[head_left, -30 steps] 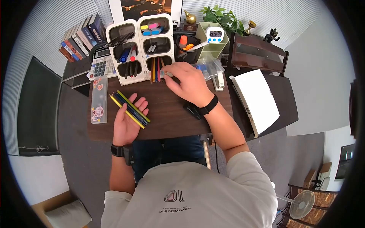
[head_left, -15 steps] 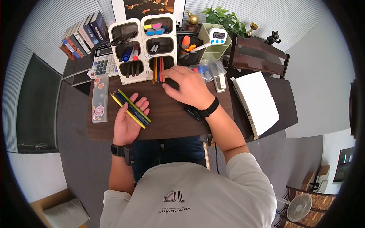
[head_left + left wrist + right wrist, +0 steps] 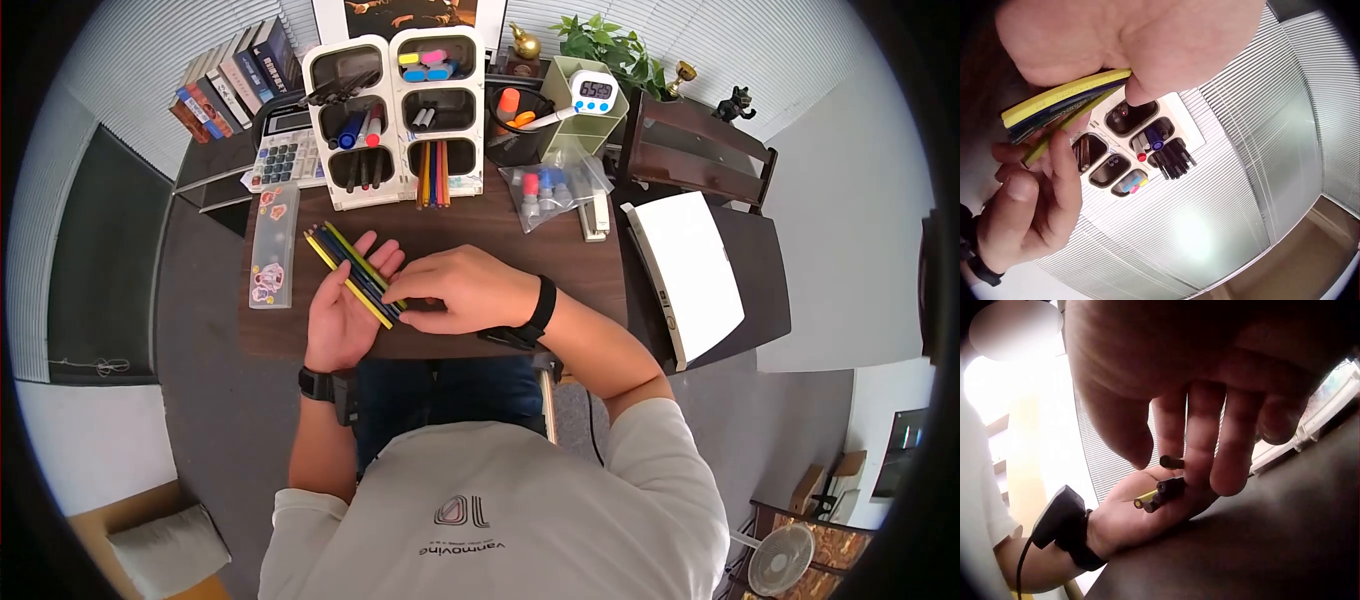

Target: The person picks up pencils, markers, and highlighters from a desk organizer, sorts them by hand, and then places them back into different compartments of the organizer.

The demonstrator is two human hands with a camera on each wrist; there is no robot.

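Note:
In the head view my left hand (image 3: 343,310) lies palm up over the front of the desk. Its thumb holds a bundle of coloured pencils (image 3: 350,277) against the palm, yellow, dark blue and olive green. My right hand (image 3: 465,290) reaches over from the right, fingertips right at the lower ends of these pencils. The right wrist view shows the pencil ends (image 3: 1163,487) below the right fingers, with a gap between thumb and fingers. An olive pencil (image 3: 1066,125) stands a little apart from the bundle in the left wrist view, close to the right fingers.
A white organiser (image 3: 395,110) at the back holds pens, highlighters and upright coloured pencils (image 3: 434,175). A stickered pencil case (image 3: 271,245) lies left. To the right are a bag of small bottles (image 3: 550,190), a stapler (image 3: 594,215) and a mesh pen cup (image 3: 510,135).
My right hand has come away from the organiser's coloured-pencil compartment, moving down and left to the bundle. The left hand still holds its pencils in nearly the same place.

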